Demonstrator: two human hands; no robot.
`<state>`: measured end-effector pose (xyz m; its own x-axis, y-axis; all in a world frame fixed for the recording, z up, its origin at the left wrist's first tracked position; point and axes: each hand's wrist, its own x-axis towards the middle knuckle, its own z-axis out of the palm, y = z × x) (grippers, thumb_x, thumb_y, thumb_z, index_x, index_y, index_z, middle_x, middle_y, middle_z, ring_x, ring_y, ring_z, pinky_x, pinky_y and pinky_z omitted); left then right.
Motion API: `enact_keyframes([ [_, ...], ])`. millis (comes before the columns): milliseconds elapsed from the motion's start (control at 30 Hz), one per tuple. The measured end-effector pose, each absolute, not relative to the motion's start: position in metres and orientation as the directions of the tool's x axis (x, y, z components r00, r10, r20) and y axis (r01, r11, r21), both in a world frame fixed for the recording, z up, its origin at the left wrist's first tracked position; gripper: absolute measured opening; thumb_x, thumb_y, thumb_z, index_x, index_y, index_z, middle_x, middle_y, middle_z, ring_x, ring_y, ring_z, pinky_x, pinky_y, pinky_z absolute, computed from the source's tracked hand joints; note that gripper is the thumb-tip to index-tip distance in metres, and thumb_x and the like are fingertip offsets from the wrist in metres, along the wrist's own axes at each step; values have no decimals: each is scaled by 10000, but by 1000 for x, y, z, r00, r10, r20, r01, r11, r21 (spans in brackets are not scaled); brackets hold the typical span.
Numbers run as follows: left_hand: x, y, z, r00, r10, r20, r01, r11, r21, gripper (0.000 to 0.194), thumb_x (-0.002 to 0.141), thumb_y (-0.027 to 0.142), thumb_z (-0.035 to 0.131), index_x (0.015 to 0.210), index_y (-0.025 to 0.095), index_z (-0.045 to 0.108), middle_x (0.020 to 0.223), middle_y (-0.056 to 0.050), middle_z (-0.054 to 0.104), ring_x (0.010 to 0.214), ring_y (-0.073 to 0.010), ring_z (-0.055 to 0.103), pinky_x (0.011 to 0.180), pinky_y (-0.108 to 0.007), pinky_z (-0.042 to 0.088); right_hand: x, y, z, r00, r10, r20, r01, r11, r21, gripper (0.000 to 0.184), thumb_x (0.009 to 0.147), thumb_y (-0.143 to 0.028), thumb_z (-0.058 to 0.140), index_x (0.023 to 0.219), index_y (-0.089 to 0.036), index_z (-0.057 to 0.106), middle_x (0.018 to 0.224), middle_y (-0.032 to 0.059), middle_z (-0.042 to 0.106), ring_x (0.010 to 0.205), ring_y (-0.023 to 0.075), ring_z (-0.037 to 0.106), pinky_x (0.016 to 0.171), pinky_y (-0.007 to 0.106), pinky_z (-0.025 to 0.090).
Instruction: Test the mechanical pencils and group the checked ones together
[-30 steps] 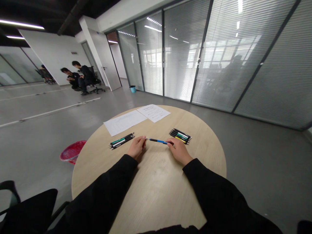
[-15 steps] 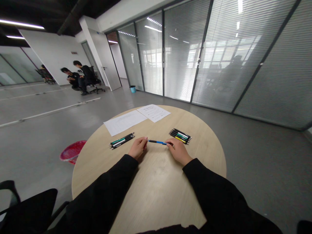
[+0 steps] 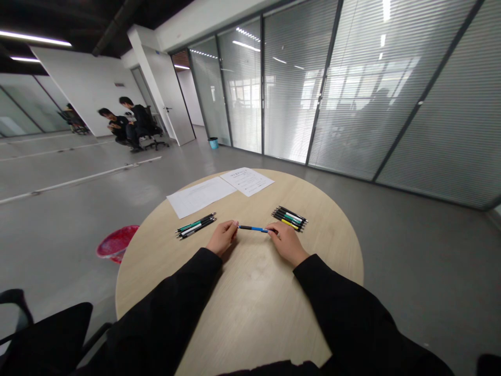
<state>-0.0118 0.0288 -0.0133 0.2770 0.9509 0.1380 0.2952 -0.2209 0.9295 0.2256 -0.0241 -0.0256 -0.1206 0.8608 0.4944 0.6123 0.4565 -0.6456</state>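
Observation:
A blue pen (image 3: 253,228) stretches level between my two hands above the round wooden table (image 3: 250,308). My right hand (image 3: 287,243) pinches its right end. My left hand (image 3: 222,237) is curled with its fingertips closed on the pen's left tip. A row of several pens (image 3: 290,218) with black, green, white and yellow barrels lies just beyond my right hand. Three pens (image 3: 195,226) lie side by side just left of my left hand.
Two white paper sheets (image 3: 201,195) (image 3: 247,180) lie at the table's far edge. A red basket (image 3: 116,243) stands on the floor to the left. Two people sit on chairs (image 3: 127,125) far back left. A dark chair (image 3: 47,329) is at lower left.
My left hand has closed the small gap and its fingertips now meet the pen's left tip. The pen sits level between both hands; my right hand has barely shifted.

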Motion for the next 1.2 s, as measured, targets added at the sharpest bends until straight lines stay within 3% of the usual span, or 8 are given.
enact_keyframes([
  [333,-10,24,-7,299,939,170,299,-261,918,459,874,562,499,600,197,453,494,45,433,464,-102,379,500,-247,304,226,-24,-24,-118,861,494,617,454,-643,150,894,-149,564,929,-193,703,931,66,701,891,200,608,850,327,446],
  [600,-14,26,-9,344,926,155,192,-231,954,329,804,488,643,796,178,530,560,63,452,485,-84,384,484,-213,276,230,-20,-29,-112,854,508,591,468,-657,154,886,-134,568,928,-191,704,940,66,707,897,202,616,845,327,454],
  [800,-18,28,-7,368,895,254,227,-351,909,249,787,377,689,869,160,596,697,18,537,600,-103,461,557,-230,349,230,-20,-29,-98,867,488,587,447,-675,148,886,-138,572,919,-194,705,945,61,711,894,200,623,844,326,454],
  [967,-19,31,-13,336,913,232,132,-290,948,352,752,377,722,999,178,569,784,16,545,613,-100,497,553,-227,396,230,-20,-27,-87,869,487,580,441,-684,147,888,-144,572,923,-192,706,936,59,711,883,197,622,833,324,455],
  [1067,-18,32,-15,297,937,185,141,-235,962,339,786,455,672,946,176,563,779,14,544,577,-95,492,511,-219,381,230,-21,-25,-92,870,485,579,443,-684,148,883,-135,572,922,-189,704,936,61,711,879,197,621,829,323,456],
  [1200,-18,31,-13,265,953,144,283,-219,934,453,862,589,496,710,167,562,592,24,496,496,-108,437,475,-241,332,229,-22,-25,-102,865,491,578,453,-679,153,886,-136,567,921,-190,706,935,61,711,879,196,620,831,325,459],
])
